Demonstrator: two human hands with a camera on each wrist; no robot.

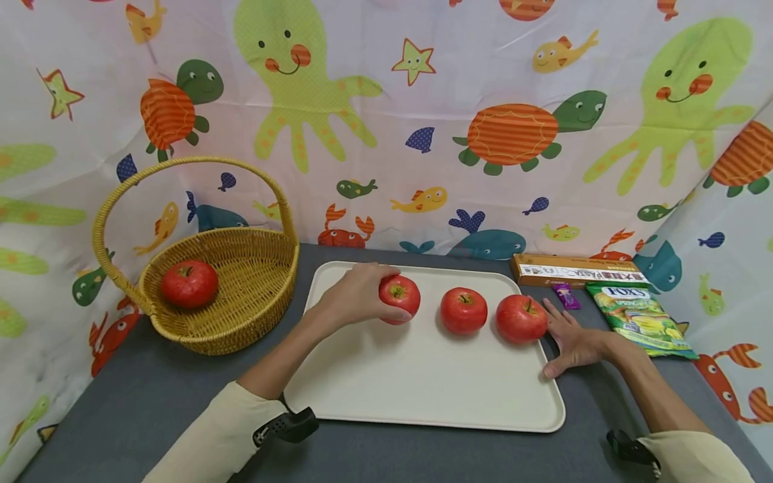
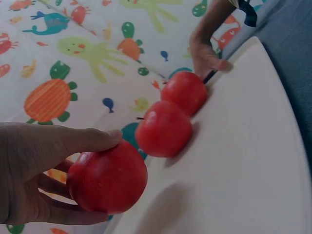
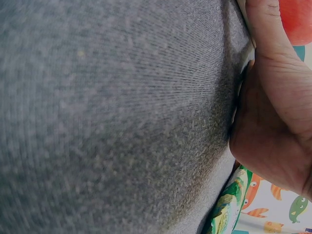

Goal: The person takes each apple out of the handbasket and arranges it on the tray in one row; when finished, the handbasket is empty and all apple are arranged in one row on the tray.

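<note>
My left hand [image 1: 357,294] grips a red apple [image 1: 401,296] over the left half of a cream tray [image 1: 423,382]. In the left wrist view, the thumb lies across the top of the held apple [image 2: 108,178] and the other fingers curl round beneath it; a shadow falls on the tray beside it. A middle apple [image 1: 463,311] and a right-hand apple [image 1: 521,318] sit on the tray. My right hand [image 1: 570,343], fingers spread, rests at the tray's right edge, its fingertips right beside the right-hand apple. One more apple [image 1: 189,284] lies in the wicker basket [image 1: 253,295].
The basket, with its tall arched handle [image 1: 199,161], stands left of the tray. Behind my right hand lie a small purple packet [image 1: 565,296], a green FOX'S bag [image 1: 640,318] and a long pasta box [image 1: 576,271]. A sea-animal cloth [image 1: 386,134] hangs behind the grey table [image 1: 459,453].
</note>
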